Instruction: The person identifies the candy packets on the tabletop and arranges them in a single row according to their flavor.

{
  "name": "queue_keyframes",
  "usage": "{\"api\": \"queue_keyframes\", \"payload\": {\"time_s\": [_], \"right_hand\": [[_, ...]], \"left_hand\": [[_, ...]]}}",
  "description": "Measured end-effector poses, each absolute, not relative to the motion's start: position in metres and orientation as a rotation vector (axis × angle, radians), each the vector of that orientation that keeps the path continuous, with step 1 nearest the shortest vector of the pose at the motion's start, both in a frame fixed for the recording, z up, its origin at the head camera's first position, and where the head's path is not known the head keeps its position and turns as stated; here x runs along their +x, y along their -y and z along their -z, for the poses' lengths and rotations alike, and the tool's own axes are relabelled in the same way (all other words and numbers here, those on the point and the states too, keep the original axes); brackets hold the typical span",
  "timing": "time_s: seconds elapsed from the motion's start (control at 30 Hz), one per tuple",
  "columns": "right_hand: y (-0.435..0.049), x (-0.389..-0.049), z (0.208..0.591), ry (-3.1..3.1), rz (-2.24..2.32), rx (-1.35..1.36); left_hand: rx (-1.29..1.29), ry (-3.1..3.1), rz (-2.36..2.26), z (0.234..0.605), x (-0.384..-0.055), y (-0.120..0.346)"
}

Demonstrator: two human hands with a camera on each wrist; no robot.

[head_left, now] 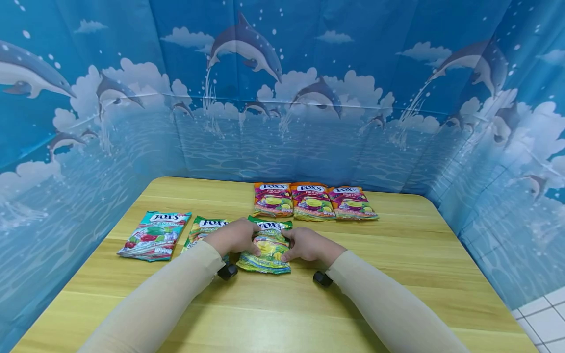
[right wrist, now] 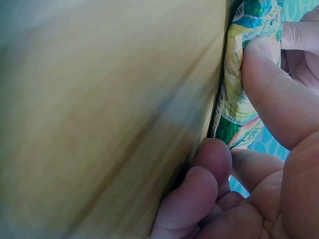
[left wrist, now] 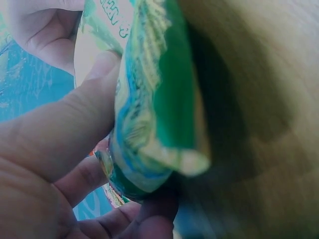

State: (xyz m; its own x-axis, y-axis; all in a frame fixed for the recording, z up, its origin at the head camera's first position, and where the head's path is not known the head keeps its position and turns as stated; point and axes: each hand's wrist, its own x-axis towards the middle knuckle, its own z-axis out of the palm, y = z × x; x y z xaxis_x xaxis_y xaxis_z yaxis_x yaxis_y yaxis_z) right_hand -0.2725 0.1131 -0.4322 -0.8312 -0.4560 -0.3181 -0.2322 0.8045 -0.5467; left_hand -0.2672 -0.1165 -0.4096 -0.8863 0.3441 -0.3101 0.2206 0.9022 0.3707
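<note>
A green and yellow Fox's candy bag [head_left: 267, 245] lies face up at the middle of the table, between the two hands. My left hand [head_left: 237, 236] grips its left side. In the left wrist view, the thumb [left wrist: 102, 74] presses the printed face and other fingers curl at the bag's edge. On the opposite side, my right hand [head_left: 307, 245] pinches the bag, its thumb [right wrist: 261, 57] on the front in the right wrist view. A second green candy bag [head_left: 207, 224] lies just left, partly hidden by the left hand and forearm.
A teal and red candy bag [head_left: 156, 236] lies at the table's left. Three magenta and orange candy bags [head_left: 312, 202] sit in a row near the back edge of the wooden table [head_left: 397, 255]. A dolphin-printed curtain [head_left: 309, 132] hangs around the table.
</note>
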Motion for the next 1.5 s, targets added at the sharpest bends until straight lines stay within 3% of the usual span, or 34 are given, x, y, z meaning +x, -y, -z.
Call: {"api": "queue_keyframes", "payload": {"time_s": [1.07, 1.5], "right_hand": [[-0.117, -0.276, 0.424, -2.517, 0.594, -0.535], [-0.125, -0.313, 0.414, -2.811, 0.839, -0.457]], "left_hand": [[0.459, -2.672, -0.368, 0.406, -0.274, 0.115], [0.419, -2.784, -0.473, 0.383, -0.309, 0.12]]}}
